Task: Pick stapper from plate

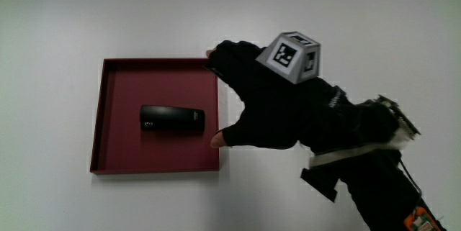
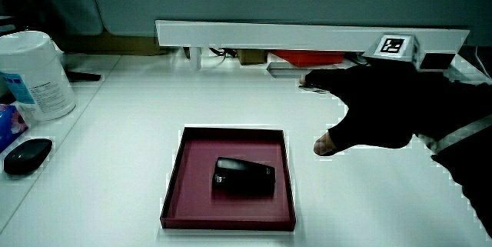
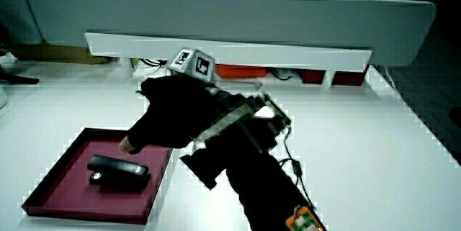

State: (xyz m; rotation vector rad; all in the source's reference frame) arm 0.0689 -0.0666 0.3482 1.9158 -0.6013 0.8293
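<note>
Stapler [image 1: 172, 119] lies flat in the red tray [image 1: 105, 116] on the bench [image 1: 72, 15]; the hand [image 1: 270, 105] hovers beside the tray, grip wide and empty.

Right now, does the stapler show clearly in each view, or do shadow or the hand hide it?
Main view: stapler clear on the tray, hand beside it. Both side views: visible, dark with little detail, unobstructed.

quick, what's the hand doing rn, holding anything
Hand: open, fingers spread, holding nothing; it is beside the tray, not touching the stapler.
</note>
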